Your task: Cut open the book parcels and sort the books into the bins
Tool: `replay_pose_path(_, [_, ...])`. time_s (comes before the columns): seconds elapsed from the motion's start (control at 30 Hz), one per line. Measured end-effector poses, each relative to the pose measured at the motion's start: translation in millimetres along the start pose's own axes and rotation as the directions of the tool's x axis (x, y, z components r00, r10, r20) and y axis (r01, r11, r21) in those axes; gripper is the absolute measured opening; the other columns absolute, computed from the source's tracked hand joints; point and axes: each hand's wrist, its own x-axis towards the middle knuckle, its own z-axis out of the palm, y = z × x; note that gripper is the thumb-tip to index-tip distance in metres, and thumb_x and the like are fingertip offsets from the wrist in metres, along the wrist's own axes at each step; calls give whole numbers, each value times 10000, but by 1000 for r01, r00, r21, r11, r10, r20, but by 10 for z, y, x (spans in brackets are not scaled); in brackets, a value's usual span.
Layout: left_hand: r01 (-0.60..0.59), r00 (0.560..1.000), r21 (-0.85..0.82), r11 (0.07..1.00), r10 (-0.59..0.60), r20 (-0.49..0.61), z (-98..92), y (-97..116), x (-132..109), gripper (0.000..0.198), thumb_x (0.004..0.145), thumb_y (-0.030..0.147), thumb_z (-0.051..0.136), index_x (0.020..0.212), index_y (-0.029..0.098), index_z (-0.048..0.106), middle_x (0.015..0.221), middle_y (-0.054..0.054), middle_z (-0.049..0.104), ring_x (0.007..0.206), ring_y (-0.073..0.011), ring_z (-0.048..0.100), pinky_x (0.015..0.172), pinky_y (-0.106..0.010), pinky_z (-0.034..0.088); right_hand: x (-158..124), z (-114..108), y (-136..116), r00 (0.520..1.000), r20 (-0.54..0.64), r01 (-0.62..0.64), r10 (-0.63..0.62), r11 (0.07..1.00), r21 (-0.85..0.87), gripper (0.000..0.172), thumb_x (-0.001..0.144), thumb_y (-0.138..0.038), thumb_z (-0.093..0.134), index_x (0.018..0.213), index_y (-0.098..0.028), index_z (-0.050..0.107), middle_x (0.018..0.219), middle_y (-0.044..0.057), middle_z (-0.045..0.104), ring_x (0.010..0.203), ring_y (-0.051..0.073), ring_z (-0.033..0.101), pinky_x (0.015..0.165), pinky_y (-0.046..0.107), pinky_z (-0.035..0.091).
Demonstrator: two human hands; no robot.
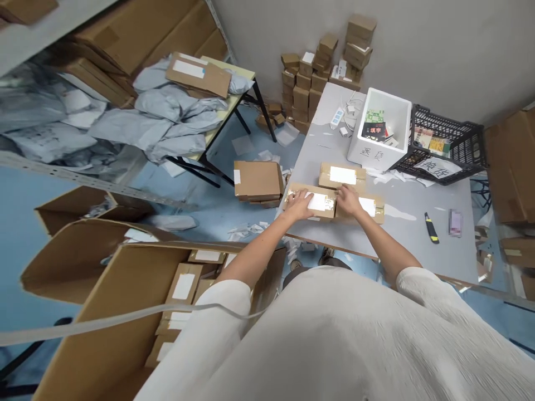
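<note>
Three small cardboard boxes with white labels lie close together on the grey table. My left hand rests on the left box, its fingers spread over the top beside the label. My right hand is at the seam between that box and the right box, its fingers bent close together; whether they grip anything is too small to tell. Behind them the third box touches the front two and is held by neither hand.
A white bin and a black crate stand at the table's back. A yellow-black cutter lies right. A large open carton of labelled boxes is at my left, with stacked boxes on the floor.
</note>
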Motion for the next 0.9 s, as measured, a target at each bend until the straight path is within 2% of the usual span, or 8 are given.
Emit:
replay_pose_path(0.13, [28, 999, -22, 999, -28, -17, 7, 23, 12, 945, 828, 468, 950, 1672, 287, 564, 1838, -196, 418, 1728, -433, 352, 1407, -616, 280, 344, -140, 55, 999, 25, 34, -33, 998, -55, 580, 1011, -311, 570, 1567, -187, 679, 1763, 209, 507, 1598, 454, 444, 1274, 656, 433])
replay_pose_path(0.2, [41, 999, -32, 999, -42, -22, 13, 35, 0, 927, 824, 423, 962, 1655, 281, 578, 1839, -207, 419, 1732, -424, 359, 1413, -625, 265, 459, -190, 21, 998, 51, 47, -42, 994, -96, 561, 1014, -289, 561, 1548, -174, 690, 1737, 216, 524, 1572, 451, 450, 1266, 637, 423])
replay_pose_path(0.33, [62, 998, -41, 997, -63, -20, 4, 58, -7, 927, 823, 357, 965, 1658, 300, 567, 1839, -198, 435, 1737, -405, 364, 1424, -655, 210, 506, -190, -139, 980, 146, 152, -136, 983, -104, 435, 1047, -269, 524, 1377, -193, 797, 1490, 210, 691, 1374, 426, 553, 1190, 582, 441])
replay_pose_path(0.43, [72, 997, -16, 997, -72, -12, -18, 99, -6, 926, 813, 349, 981, 1646, 306, 578, 1835, -198, 436, 1717, -422, 388, 1418, -662, 207, 448, -134, -277, 965, 202, 195, -165, 972, -135, 384, 1070, -304, 527, 1284, -210, 831, 1360, 202, 729, 1311, 419, 558, 1166, 569, 418])
replay_pose_path(0.53, [113, 992, 38, 993, -111, -51, -52, 183, -31, 931, 792, 365, 1010, 1622, 290, 595, 1777, -214, 490, 1650, -460, 454, 1373, -643, 303, 397, -93, -382, 962, 231, 190, -143, 962, -197, 377, 1099, -359, 517, 1207, -197, 840, 1310, 220, 727, 1301, 425, 553, 1154, 573, 395])
replay_pose_path(0.63, [178, 982, 83, 981, -172, -75, -99, 282, -72, 908, 799, 344, 1008, 1602, 256, 592, 1623, -226, 594, 1501, -460, 591, 1265, -572, 448, 384, -77, -444, 963, 240, 181, -122, 954, -239, 374, 1110, -398, 525, 1153, -191, 834, 1293, 234, 724, 1305, 433, 552, 1160, 588, 378])
replay_pose_path(0.77, [197, 980, 113, 974, -197, -14, -171, 332, -95, 641, 936, 247, 854, 1530, 215, 616, 1508, -217, 635, 1258, -409, 752, 1088, -496, 581, 397, -59, -458, 975, 203, 143, -92, 957, -252, 345, 1107, -397, 543, 1148, -190, 816, 1284, 242, 728, 1307, 442, 554, 1158, 600, 383])
replay_pose_path(0.9, [167, 986, 120, 979, -167, -11, -236, 278, -49, 445, 1035, 196, 690, 1475, 212, 624, 1478, -211, 635, 1252, -381, 767, 1042, -468, 617, 397, -36, -424, 988, 149, 78, -43, 968, -239, 327, 1089, -400, 563, 1162, -189, 801, 1290, 248, 729, 1300, 455, 553, 1145, 614, 393])
